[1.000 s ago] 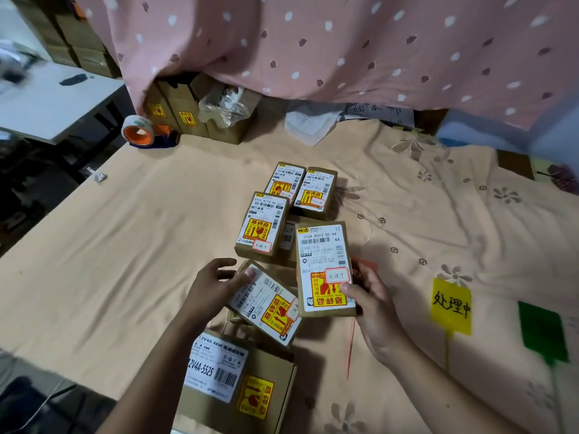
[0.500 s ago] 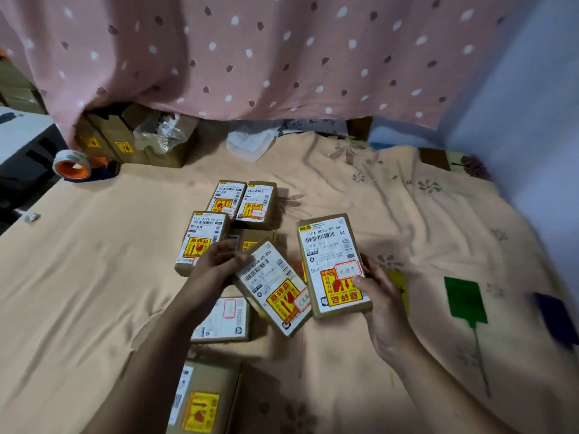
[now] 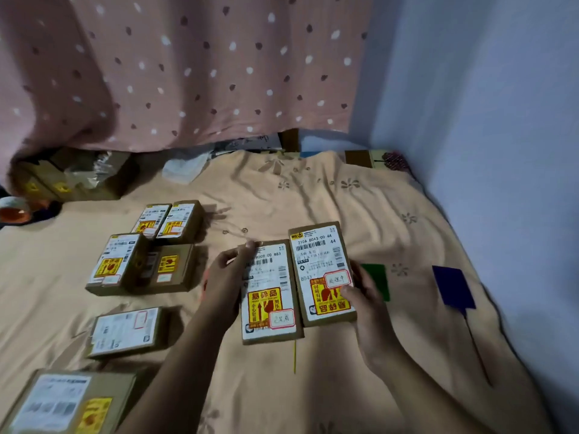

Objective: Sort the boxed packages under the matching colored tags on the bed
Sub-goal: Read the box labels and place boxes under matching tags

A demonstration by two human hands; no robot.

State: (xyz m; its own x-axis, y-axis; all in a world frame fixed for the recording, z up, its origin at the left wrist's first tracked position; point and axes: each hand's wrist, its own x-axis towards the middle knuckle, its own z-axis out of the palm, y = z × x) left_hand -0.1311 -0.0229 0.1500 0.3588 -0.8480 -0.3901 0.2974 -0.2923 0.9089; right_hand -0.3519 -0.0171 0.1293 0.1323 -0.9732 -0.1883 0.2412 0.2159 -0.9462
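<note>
I hold two small cardboard boxes side by side above the bed. My left hand point(image 3: 226, 285) grips the left box point(image 3: 268, 292) by its left edge; its label carries a yellow fragile sticker and a red-framed tag. My right hand point(image 3: 365, 296) grips the right box point(image 3: 321, 272), thumb on its label. Behind the right box lies a green tag point(image 3: 377, 280), partly hidden. A dark blue tag point(image 3: 452, 286) lies further right. Only a thin yellow stem point(image 3: 294, 358) shows below the boxes; the yellow tag's card is covered.
Several more labelled boxes point(image 3: 125, 261) lie on the peach bedsheet point(image 3: 313, 198) to the left, with a larger box point(image 3: 67, 402) at the bottom left. Cartons point(image 3: 72, 180) and a tape roll point(image 3: 14, 209) sit at the far left. A polka-dot curtain point(image 3: 188, 73) hangs behind, a wall to the right.
Both hands carried their boxes to the right across the bed, and the left box turned upright beside the right one. The view swung right, bringing the blue tag into sight.
</note>
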